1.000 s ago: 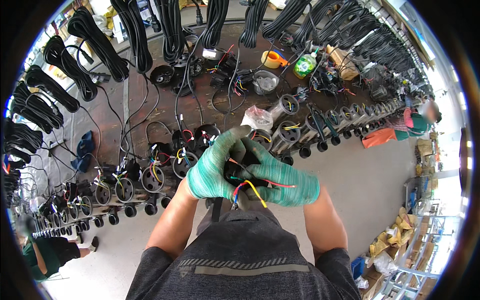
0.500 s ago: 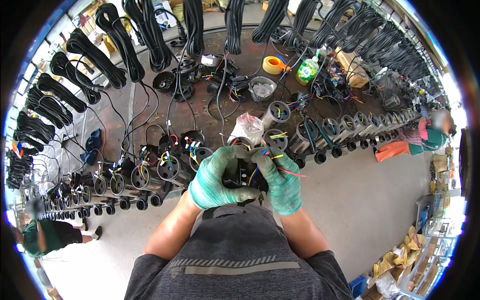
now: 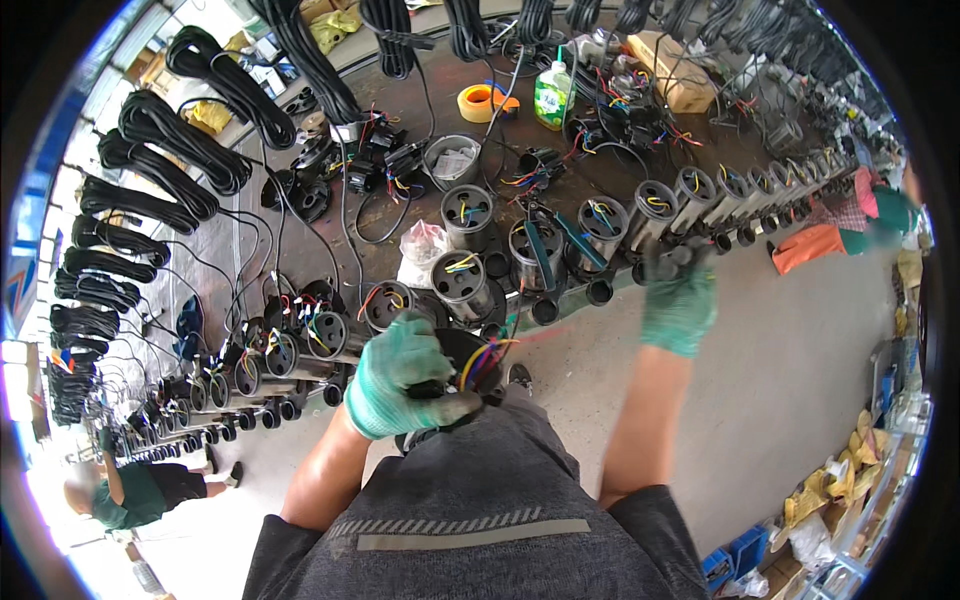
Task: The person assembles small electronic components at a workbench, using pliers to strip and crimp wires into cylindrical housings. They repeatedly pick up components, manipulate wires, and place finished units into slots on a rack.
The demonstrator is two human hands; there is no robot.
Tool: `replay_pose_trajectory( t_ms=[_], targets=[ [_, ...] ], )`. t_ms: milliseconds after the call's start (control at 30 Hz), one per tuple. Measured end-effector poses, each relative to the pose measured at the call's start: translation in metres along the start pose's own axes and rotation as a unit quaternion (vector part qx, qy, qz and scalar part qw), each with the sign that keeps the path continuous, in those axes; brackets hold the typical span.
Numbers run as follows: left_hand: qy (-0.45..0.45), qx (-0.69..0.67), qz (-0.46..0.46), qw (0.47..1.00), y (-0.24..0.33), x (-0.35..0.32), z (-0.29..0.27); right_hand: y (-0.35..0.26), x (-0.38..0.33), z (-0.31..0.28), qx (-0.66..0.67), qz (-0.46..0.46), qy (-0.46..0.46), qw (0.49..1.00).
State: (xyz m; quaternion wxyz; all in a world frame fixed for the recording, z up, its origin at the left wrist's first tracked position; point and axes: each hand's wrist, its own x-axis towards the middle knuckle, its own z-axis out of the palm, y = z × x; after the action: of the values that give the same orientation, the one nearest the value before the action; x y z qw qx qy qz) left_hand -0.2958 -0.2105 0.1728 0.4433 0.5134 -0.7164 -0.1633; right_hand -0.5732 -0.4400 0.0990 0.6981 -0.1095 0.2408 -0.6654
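Observation:
My left hand (image 3: 405, 380), in a green knit glove with grey fingertips, is closed round a dark round housing (image 3: 462, 352). Yellow, blue and red wires (image 3: 480, 368) stick out of the housing. Off to the right, my right hand (image 3: 680, 295) is gloved the same way and smeared by motion. Its fingers are too blurred to read, close to the bench edge and apart from the housing. Between the hands, teal-handled pliers (image 3: 541, 258) lie across the metal cylinders. Just beyond the left hand stands an open cylinder (image 3: 461, 284) with yellow wires on top.
Rows of cylinders (image 3: 655, 205) line the bench's near edge. Bundled black cables (image 3: 185, 140) hang above. Farther back are orange tape (image 3: 477, 103), a green bottle (image 3: 553, 95), a carton (image 3: 672, 75) and a grey tub (image 3: 452, 160). People stand at far left (image 3: 150, 495) and right (image 3: 830, 230).
My right hand has let go of the housing and swung out to the right. The left hand keeps the housing, now slightly lower and farther left. The view has shifted.

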Motion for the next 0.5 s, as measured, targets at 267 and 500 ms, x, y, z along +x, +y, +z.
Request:
replay_pose_trajectory(
  t_ms=[267, 500],
  targets=[
    [0.023, -0.009, -0.042, 0.999, 0.004, 0.007, 0.000, -0.061, -0.008, -0.091, -0.821, 0.027, -0.192, 0.537],
    [0.017, -0.044, -0.052, 0.998, 0.011, 0.001, -0.001, -0.006, -0.083, 0.065, -0.510, -0.161, -0.488, 0.690]
  ],
)
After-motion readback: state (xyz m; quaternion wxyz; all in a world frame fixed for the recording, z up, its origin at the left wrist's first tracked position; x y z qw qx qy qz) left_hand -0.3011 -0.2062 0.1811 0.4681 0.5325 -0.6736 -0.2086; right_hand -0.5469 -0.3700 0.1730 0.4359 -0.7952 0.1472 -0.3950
